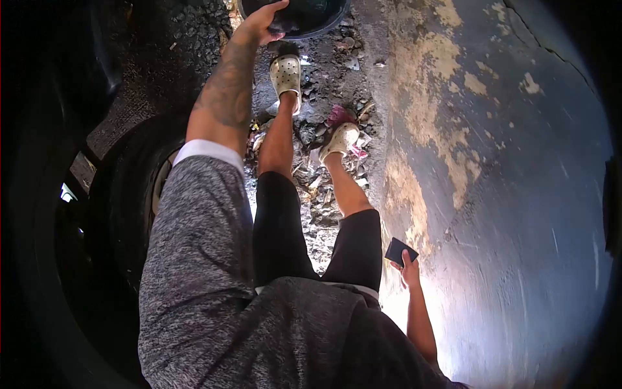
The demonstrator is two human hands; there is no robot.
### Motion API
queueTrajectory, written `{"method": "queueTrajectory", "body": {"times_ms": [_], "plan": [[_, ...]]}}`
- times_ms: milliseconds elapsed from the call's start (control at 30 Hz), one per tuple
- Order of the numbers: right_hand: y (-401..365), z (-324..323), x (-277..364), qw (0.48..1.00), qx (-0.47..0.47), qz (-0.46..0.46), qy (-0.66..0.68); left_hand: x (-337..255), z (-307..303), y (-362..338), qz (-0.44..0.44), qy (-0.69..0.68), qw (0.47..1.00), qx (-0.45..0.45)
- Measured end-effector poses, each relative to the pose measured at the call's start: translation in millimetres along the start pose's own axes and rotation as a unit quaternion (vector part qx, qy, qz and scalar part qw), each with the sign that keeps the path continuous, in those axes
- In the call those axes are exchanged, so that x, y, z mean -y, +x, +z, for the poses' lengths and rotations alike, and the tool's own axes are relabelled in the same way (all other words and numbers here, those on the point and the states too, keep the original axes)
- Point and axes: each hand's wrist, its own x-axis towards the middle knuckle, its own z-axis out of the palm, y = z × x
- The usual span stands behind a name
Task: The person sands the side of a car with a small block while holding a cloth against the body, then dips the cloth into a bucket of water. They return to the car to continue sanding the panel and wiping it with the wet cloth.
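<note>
At the top of the view, my left hand reaches far forward and grips the near left rim of a round black basin. Its thumb lies over the rim, and the far part of the basin is cut off by the frame's edge. Low at my right side, my right hand is closed on a flat black rectangular slab that looks like a phone. The thumb lies across the slab's face, close beside the wall.
A worn wall with peeling paint runs along my right. To the left stands a dark tire. Stones, leaves and litter cover the narrow ground under my clogs. Bright light falls low on the wall.
</note>
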Motion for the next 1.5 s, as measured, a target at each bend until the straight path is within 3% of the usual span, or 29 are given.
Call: {"method": "queueTrajectory", "body": {"times_ms": [67,100,133,233,333,467,500,533,567,700,733,767,833,867,900,967,1033,1067,1133,1167,1233,1267,1333,1367,1433,1467,1500], "plan": [[-3,-1,6,1.000,-0.019,0.005,-0.017,7,-26,14,-0.061,-0.045,0.985,0.152],[-5,-1,7,1.000,-0.017,0.002,-0.017,10,-18,6,0.029,0.026,0.993,0.113],[-7,-3,6,1.000,-0.020,-0.009,-0.021,9,-18,-13,0.005,0.023,0.993,0.116],[1,-5,-2,0.997,-0.032,-0.052,-0.052,4,6,-130,0.124,-0.008,0.988,0.094],[12,4,11,0.990,-0.046,-0.105,-0.083,6,5,-195,0.114,-0.064,0.972,0.197],[50,-3,29,0.962,-0.006,-0.215,-0.168,34,4,-308,0.195,-0.160,0.928,0.274],[55,-1,41,0.950,0.001,-0.240,-0.201,36,10,-367,0.230,-0.148,0.920,0.280],[57,4,53,0.934,0.011,-0.267,-0.235,38,20,-426,0.264,-0.155,0.915,0.264],[81,4,56,0.920,0.030,-0.331,-0.209,55,18,-465,0.311,-0.111,0.926,0.181],[73,25,120,0.860,0.114,-0.443,-0.225,116,1,-591,0.422,0.055,0.902,0.071],[93,27,130,0.842,0.133,-0.480,-0.205,128,8,-642,0.451,-0.051,0.883,0.119],[88,31,142,0.858,0.196,-0.444,-0.169,143,4,-679,0.486,-0.024,0.870,0.081],[142,29,158,0.846,0.228,-0.447,-0.182,169,-15,-747,0.531,-0.006,0.847,-0.028],[113,22,157,0.854,0.256,-0.427,-0.150,189,-17,-788,0.540,-0.017,0.837,-0.089],[105,23,164,0.853,0.237,-0.426,-0.186,190,-15,-863,0.619,-0.100,0.779,-0.014],[86,36,173,0.842,0.227,-0.438,-0.218,215,-15,-969,0.647,-0.188,0.738,-0.032],[44,54,179,0.807,0.247,-0.480,-0.241,242,-20,-1054,0.646,-0.086,0.702,-0.287],[24,66,182,0.800,0.255,-0.489,-0.235,255,-15,-1085,0.692,-0.095,0.610,-0.375],[-61,106,182,0.706,0.343,-0.585,-0.205,280,-11,-1148,0.700,-0.038,0.475,-0.532],[-96,130,185,0.679,0.377,-0.599,-0.195,290,-36,-1177,0.659,0.074,0.400,-0.633],[-188,194,183,0.639,0.488,-0.571,-0.165,310,-87,-1237,0.478,0.229,0.170,-0.831],[-226,226,178,0.609,0.554,-0.552,-0.132,312,-102,-1268,0.316,0.394,-0.023,-0.863],[-389,229,136,0.452,0.547,-0.691,-0.137,315,-133,-1293,0.144,0.354,0.120,-0.916],[-452,236,111,0.352,0.515,-0.775,-0.106,321,-168,-1301,0.191,0.411,0.103,-0.885],[-553,248,57,0.194,0.454,-0.869,-0.036,336,-220,-1291,0.169,0.451,0.030,-0.876],[-578,263,27,0.135,0.502,-0.854,-0.003,318,-169,-1279,0.148,0.459,0.118,-0.868],[-594,276,-5,0.091,0.487,-0.869,-0.005,318,-172,-1273,0.184,0.474,0.082,-0.857]]}}
